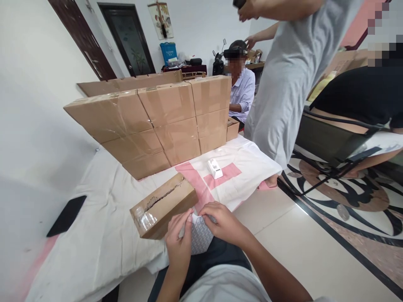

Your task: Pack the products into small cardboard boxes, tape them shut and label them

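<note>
Below the table edge, over my lap, is a white packet with a repeating grey print (pixel 202 237); whether it is paper or plastic I cannot tell. My left hand (pixel 180 235) pinches its upper left corner between thumb and forefinger. At the upper right edge my right hand (pixel 223 222) also pinches it, fingers curled. Just beyond my left hand lies a brown cardboard box (pixel 170 209) with a torn slit along its top. A clear plastic bottle (pixel 146 219) is on the near end of that box. Farther off, a small white box (pixel 215 168) sits on the cloth.
Stacked, taped cardboard boxes (pixel 176 121) form a wall across the table. A white and pink cloth (pixel 110 235) covers the table, with a black flat object (pixel 67 215) at left. One person (pixel 244 86) sits behind the boxes, another stands right, and a third sits in a chair (pixel 333 138).
</note>
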A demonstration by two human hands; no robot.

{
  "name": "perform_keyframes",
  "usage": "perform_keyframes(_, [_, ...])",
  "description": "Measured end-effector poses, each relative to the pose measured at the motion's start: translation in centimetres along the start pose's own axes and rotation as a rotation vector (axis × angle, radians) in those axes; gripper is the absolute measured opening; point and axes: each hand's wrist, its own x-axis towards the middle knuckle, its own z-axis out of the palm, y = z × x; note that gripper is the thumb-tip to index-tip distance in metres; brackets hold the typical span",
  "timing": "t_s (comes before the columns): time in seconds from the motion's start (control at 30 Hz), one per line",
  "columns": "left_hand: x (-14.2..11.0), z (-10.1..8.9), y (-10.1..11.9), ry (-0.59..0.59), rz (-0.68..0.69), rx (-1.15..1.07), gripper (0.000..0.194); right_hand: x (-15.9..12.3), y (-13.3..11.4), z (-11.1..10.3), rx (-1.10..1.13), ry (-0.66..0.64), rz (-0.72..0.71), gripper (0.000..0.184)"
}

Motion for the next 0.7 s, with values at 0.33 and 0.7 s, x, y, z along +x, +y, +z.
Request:
perform_keyframes(0.33, [0.2,-1.4,-1.0,0.115,-0.245,0.032,0.032,-0.5,2.2,-1.9,0.075,0.074,0.147,0.024])
perform_keyframes(0.7, [1.3,-4.5,-4.2,0.189,-0.409,0.053,0.050,8.2,19.0,-16.1,-0.649,0.203,0.338,0.033])
